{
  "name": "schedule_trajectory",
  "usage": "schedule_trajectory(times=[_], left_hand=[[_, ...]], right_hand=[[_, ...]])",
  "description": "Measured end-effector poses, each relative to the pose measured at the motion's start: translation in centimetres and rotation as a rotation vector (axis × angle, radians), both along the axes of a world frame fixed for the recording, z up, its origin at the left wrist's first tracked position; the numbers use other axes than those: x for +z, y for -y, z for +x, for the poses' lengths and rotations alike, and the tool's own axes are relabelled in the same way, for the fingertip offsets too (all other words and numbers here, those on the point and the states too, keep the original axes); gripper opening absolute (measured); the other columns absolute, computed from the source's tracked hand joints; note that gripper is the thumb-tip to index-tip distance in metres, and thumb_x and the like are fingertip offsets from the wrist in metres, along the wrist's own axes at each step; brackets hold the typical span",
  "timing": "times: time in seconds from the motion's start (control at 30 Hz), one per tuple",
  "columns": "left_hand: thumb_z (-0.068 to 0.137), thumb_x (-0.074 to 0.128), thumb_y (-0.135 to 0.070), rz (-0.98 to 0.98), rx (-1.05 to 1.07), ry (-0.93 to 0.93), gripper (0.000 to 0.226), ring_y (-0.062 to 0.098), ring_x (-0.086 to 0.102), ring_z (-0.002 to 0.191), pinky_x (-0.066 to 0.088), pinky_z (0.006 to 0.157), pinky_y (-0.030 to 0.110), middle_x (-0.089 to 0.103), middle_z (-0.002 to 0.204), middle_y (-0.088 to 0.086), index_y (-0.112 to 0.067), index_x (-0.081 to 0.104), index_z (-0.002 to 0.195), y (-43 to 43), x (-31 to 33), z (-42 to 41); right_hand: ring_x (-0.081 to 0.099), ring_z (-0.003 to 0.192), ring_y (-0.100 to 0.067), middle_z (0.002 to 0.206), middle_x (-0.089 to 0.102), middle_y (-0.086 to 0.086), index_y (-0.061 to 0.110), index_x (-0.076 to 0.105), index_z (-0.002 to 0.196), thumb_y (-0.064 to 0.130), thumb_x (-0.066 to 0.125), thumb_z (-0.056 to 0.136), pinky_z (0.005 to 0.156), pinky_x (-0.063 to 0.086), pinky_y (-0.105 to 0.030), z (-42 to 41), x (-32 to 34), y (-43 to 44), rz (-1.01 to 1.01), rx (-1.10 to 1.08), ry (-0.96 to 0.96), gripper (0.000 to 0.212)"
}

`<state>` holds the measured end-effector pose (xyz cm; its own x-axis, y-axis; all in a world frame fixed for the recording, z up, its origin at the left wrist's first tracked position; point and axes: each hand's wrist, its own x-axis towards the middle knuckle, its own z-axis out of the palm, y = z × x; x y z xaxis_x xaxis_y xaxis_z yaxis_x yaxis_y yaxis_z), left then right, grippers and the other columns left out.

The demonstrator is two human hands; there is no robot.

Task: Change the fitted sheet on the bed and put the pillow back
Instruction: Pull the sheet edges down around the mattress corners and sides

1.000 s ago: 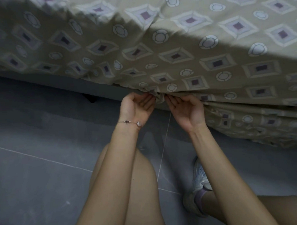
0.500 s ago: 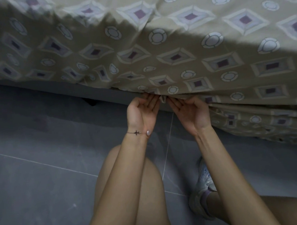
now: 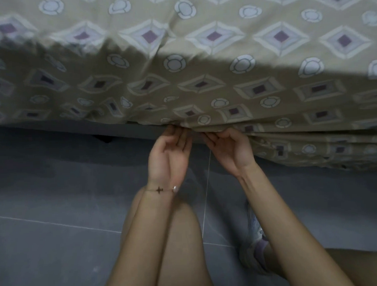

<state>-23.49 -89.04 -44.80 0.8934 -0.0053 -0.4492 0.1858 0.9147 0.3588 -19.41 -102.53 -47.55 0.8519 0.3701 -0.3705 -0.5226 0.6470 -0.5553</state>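
Both hands, palms up, at the hem of the fitted sheet (image 3: 202, 84)

The left hand (image 3: 169, 156) has nearly straight fingers, with the tips touching the gathered hem just above them. Close beside it, the right hand (image 3: 229, 152) reaches under the same fold, fingertips hidden, so I cannot tell whether it pinches the cloth.

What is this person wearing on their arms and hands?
No sleeves or gloves are in view. The left hand has a thin bracelet at its wrist, with a small dark plane-shaped charm and a pale bead. The right hand shows no jewellery.
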Motion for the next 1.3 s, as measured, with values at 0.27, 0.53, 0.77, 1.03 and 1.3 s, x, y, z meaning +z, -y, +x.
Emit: schedule_trajectory(times=[0.27,0.53,0.77,1.03,1.3], left_hand=[[0.085,0.043,0.002,1.107,-0.183,-0.042,0.034,0.017,0.059,0.101,0.044,0.094,0.027,0.064,0.105,0.004,-0.005,0.058,0.116,1.1,-0.2,0.3],[0.088,0.048,-0.004,1.744,-0.173,0.472,0.033,0.022,0.057,0.099,0.044,0.089,0.029,0.064,0.106,0.009,-0.006,0.064,0.117,2.4,4.1,0.4],[0.093,0.065,-0.015,2.176,0.504,0.835,0.015,0.025,0.046,0.106,0.043,0.091,0.042,0.049,0.118,0.004,-0.014,0.070,0.107,5.5,7.8,3.9],[0.086,0.070,-0.020,2.196,0.515,0.648,0.019,0.019,0.043,0.111,0.031,0.084,0.040,0.065,0.106,0.001,-0.021,0.072,0.105,7.5,8.1,5.9],[0.083,0.072,-0.020,2.055,0.541,0.665,0.008,0.016,0.043,0.104,0.027,0.082,0.039,0.056,0.099,-0.011,-0.023,0.069,0.089,7.3,7.9,6.4]], right_hand=[[0.062,0.102,-0.022,0.100,0.068,-0.009,0.006,0.065,0.096,-0.005,0.037,0.089,0.103,0.043,-0.033,-2.4,1.5,0.9,-0.217,-0.133,-0.114,0.031],[0.058,0.079,-0.015,0.084,0.062,-0.003,0.017,0.060,0.088,0.015,0.044,0.099,0.076,0.045,-0.026,-4.2,1.9,5.3,-0.359,-0.489,-0.413,0.019],[0.059,0.085,-0.022,0.087,0.061,-0.009,0.013,0.056,0.079,0.006,0.041,0.094,0.094,0.045,-0.036,-1.9,3.9,8.3,-0.351,-0.438,-0.420,0.022],[0.059,0.091,-0.029,0.093,0.060,-0.015,0.008,0.051,0.078,0.001,0.039,0.092,0.098,0.046,-0.045,-1.5,2.8,10.9,-0.304,-0.395,-0.452,0.020],[0.064,0.077,-0.021,0.070,0.067,-0.007,0.007,0.064,0.081,-0.006,0.043,0.090,0.092,0.051,-0.038,-1.9,2.1,11.0,-0.115,-0.499,-0.284,0.026]])
